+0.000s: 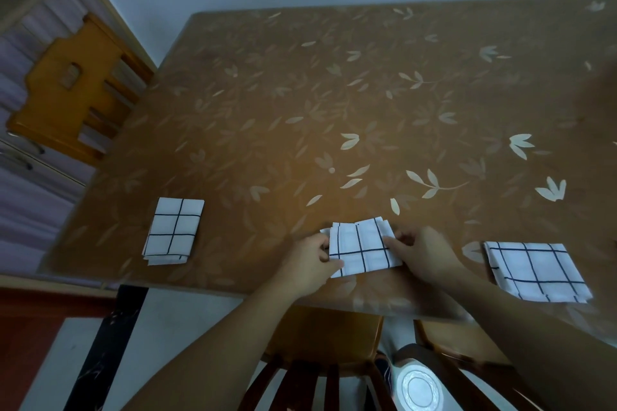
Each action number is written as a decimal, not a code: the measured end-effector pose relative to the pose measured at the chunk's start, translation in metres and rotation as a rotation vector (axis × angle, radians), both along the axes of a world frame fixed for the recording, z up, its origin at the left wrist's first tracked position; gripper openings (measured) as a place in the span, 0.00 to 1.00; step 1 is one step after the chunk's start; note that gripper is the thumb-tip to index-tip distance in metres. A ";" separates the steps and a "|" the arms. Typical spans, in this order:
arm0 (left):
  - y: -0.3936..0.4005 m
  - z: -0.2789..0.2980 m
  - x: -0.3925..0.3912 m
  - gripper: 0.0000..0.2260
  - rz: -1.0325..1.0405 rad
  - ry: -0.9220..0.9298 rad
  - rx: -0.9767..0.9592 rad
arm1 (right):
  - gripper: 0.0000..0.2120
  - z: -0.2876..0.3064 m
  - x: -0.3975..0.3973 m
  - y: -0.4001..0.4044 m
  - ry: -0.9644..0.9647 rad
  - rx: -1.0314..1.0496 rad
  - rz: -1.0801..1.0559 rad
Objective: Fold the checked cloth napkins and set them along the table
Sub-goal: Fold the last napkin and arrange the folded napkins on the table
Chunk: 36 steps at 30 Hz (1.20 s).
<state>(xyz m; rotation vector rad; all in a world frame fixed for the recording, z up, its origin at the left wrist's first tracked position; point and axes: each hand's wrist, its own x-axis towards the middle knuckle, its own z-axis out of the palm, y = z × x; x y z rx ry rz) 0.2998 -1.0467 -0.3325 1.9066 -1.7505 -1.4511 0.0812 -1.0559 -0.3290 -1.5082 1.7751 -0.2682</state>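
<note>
Three white napkins with dark checks lie along the near edge of the brown leaf-patterned table (334, 93). A folded napkin (173, 231) lies at the left, and another folded napkin (536, 272) lies at the right. Between them sits the middle napkin (362, 248), folded small. My left hand (309, 264) pinches its left edge. My right hand (422, 253) pinches its right edge, with the thumb on top of the cloth.
A wooden chair (70, 87) stands at the table's left end. A second chair (329, 340) is tucked under the near edge, below my arms. A wall runs behind the table's far side.
</note>
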 end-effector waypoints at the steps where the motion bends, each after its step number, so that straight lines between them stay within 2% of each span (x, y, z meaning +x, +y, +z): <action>1: 0.001 0.000 -0.001 0.14 0.045 -0.003 -0.002 | 0.14 0.000 0.002 -0.001 0.013 -0.020 -0.002; 4: 0.005 -0.004 -0.004 0.18 0.177 0.000 -0.050 | 0.15 -0.001 0.009 -0.003 0.020 -0.082 -0.030; 7: 0.007 -0.009 -0.001 0.28 0.195 -0.019 -0.105 | 0.15 -0.003 0.016 -0.006 0.034 -0.108 -0.024; 9: 0.009 -0.005 0.001 0.31 0.072 -0.154 -0.154 | 0.15 -0.005 0.020 -0.008 0.078 -0.123 -0.004; 12: 0.012 0.000 0.000 0.27 -0.196 -0.530 -0.518 | 0.16 -0.010 0.022 -0.011 0.170 -0.127 0.022; 14: 0.010 -0.002 -0.008 0.25 -0.342 -0.588 -0.662 | 0.15 -0.012 0.023 -0.010 0.204 -0.141 0.029; 15: 0.008 -0.006 -0.012 0.25 -0.428 -0.596 -0.649 | 0.15 -0.013 0.023 -0.010 0.218 -0.149 0.033; 17: 0.005 -0.017 -0.017 0.26 -0.556 -0.628 -0.498 | 0.14 -0.011 0.023 -0.007 0.303 -0.148 0.066; 18: 0.004 -0.020 -0.018 0.27 -0.574 -0.637 -0.450 | 0.13 -0.010 0.021 -0.004 0.391 -0.163 0.112; 20: 0.003 -0.025 -0.017 0.27 -0.575 -0.643 -0.444 | 0.18 -0.010 0.017 0.005 0.552 -0.319 0.219; 21: 0.003 -0.027 -0.016 0.27 -0.583 -0.644 -0.446 | 0.21 -0.010 0.019 0.010 0.550 -0.419 0.267; 23: 0.002 -0.027 -0.015 0.27 -0.630 -0.679 -0.442 | 0.26 -0.010 0.033 0.019 0.410 -0.506 0.413; 25: 0.001 -0.026 -0.016 0.28 -0.729 -0.754 -0.430 | 0.31 -0.020 0.050 0.022 0.310 -0.456 0.547; 27: 0.000 -0.026 -0.016 0.28 -0.740 -0.757 -0.431 | 0.36 -0.030 0.059 0.019 0.301 -0.379 0.540; 31: -0.001 -0.028 -0.015 0.30 -0.637 -0.666 -0.418 | 0.37 -0.040 0.035 0.011 0.461 -0.300 0.478; 36: -0.001 -0.027 -0.004 0.35 -0.625 -0.671 -0.453 | 0.39 -0.033 -0.001 0.008 0.594 -0.232 0.466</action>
